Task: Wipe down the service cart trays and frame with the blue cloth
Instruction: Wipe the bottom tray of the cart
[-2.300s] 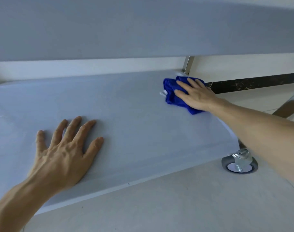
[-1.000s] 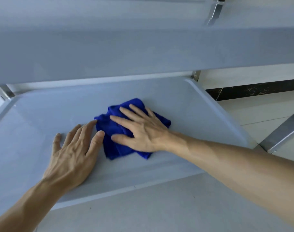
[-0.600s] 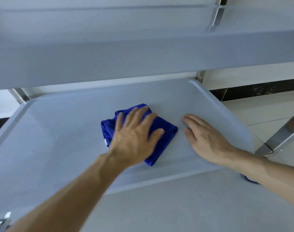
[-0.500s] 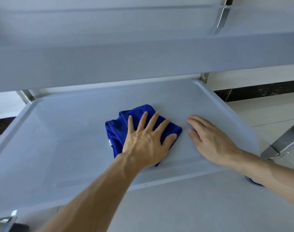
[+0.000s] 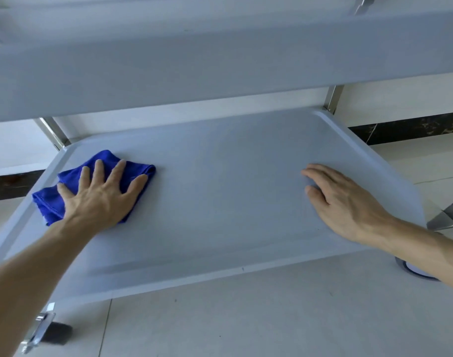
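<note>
Now L hand (image 5: 101, 194) flat on blue cloth (image 5: 50, 202), long axis near-left to far-right.

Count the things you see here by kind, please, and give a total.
Hands: 2, left hand and right hand
Cloth: 1
Trays: 2, lower tray and upper tray
Casters: 2, and
Total: 7
</note>
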{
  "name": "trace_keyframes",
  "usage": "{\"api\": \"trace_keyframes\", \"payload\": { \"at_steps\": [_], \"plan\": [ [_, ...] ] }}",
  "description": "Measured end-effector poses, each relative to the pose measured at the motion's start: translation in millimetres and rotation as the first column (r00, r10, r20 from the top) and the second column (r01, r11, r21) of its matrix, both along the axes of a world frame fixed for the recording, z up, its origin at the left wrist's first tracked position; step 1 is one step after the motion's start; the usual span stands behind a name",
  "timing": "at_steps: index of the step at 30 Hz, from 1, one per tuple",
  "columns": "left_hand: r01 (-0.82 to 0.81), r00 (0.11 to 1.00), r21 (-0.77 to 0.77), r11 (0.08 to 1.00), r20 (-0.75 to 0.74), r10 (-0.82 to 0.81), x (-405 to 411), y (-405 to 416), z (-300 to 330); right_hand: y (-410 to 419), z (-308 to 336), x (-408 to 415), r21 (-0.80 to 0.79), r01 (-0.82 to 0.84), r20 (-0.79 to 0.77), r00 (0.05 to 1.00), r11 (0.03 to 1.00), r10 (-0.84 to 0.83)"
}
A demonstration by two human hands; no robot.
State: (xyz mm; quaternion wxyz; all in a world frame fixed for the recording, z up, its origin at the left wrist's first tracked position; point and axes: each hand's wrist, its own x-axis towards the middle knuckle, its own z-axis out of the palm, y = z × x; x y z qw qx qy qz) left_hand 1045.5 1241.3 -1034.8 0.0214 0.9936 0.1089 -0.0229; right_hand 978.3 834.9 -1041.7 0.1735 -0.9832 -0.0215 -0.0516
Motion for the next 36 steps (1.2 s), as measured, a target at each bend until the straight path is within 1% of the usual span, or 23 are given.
{"api": "trace_keyframes", "payload": {
  "at_steps": [1, 3, 6, 8, 10, 12, 14, 17, 20, 21, 22, 24, 26, 28, 29, 30, 33, 35, 36],
  "plan": [
    [-0.005, 1.0, -0.004, 1.0, 0.006, 0.005, 0, -10, 0, 2, 2, 0, -0.028, -0.003, -0.001, 1.0, 1.0, 0.003],
    [0.051, 0.998, -0.01, 0.999, 0.026, -0.05, -1, -39, -1, 4, 6, -1, -0.087, -0.025, -0.037, 0.999, 0.996, 0.022],
    [0.224, 0.973, -0.007, 0.974, 0.048, -0.224, -15, -89, -3, 5, 9, -3, -0.14, -0.057, -0.123, 0.992, 0.989, 0.04],
    [0.359, 0.932, -0.014, 0.933, 0.051, -0.358, -33, -121, -3, 6, 14, -1, -0.128, -0.039, -0.155, 0.988, 0.991, 0.019],
    [0.485, 0.875, -0.024, 0.874, 0.036, -0.484, -53, -141, -4, 13, 17, 6, -0.106, 0.011, -0.144, 0.989, 0.994, -0.027],
    [0.562, 0.827, -0.018, 0.827, 0.032, -0.561, -67, -144, -5, 30, 17, 17, -0.144, 0.018, -0.103, 0.994, 0.989, -0.033],
    [0.584, 0.811, -0.017, 0.811, 0.057, -0.583, -71, -139, -6, 51, 13, 25, -0.176, -0.009, -0.071, 0.997, 0.984, -0.003],
    [0.61, 0.792, -0.041, 0.791, 0.069, -0.607, -68, -123, -4, 66, 2, 27, -0.209, -0.012, -0.082, 0.997, 0.978, -0.006],
    [0.638, 0.769, -0.048, 0.768, 0.072, -0.635, -63, -81, 0, 60, -2, 28, -0.241, 0.002, -0.098, 0.995, 0.971, -0.027],
    [0.626, 0.779, -0.046, 0.778, 0.083, -0.622, -59, -61, 2, 59, -2, 29, -0.25, 0.005, -0.096, 0.995, 0.968, -0.03],
    [0.586, 0.809, -0.055, 0.809, 0.094, -0.58, -56, -38, 3, 59, -2, 30, -0.252, 0.001, -0.099, 0.995, 0.968, -0.026],
    [0.433, 0.899, -0.079, 0.898, 0.103, -0.425, -47, 10, 6, 60, -2, 28, -0.241, -0.011, -0.102, 0.995, 0.971, -0.014],
    [0.247, 0.967, -0.066, 0.967, 0.077, -0.242, -41, 48, 8, 60, -1, 26, -0.231, -0.005, -0.098, 0.995, 0.973, -0.018],
    [0.108, 0.994, -0.033, 0.994, 0.024, -0.108, -40, 62, 6, 62, 2, 27, -0.236, 0.007, -0.098, 0.995, 0.972, -0.031],
    [0.07, 0.997, -0.021, 0.997, 0.016, -0.07, -40, 60, 4, 66, 3, 28, -0.257, 0.008, -0.104, 0.994, 0.966, -0.036],
    [0.051, 0.999, -0.013, 0.999, 0.019, -0.05, -39, 54, 2, 71, 3, 31, -0.278, 0.004, -0.107, 0.994, 0.961, -0.035],
    [0.03, 0.999, -0.028, 0.999, 0.017, -0.029, -35, 23, 2, 95, 2, 39, -0.263, 0.015, -0.142, 0.988, 0.965, -0.054],
    [0.068, 0.998, -0.04, 0.997, 0.002, -0.068, -36, -3, 4, 103, -3, 40, -0.265, 0.059, -0.145, 0.984, 0.962, -0.1],
    [0.114, 0.993, -0.041, 0.993, -0.002, -0.114, -41, -18, 4, 104, -5, 39, -0.27, 0.067, -0.131, 0.986, 0.96, -0.106]
  ]
}}
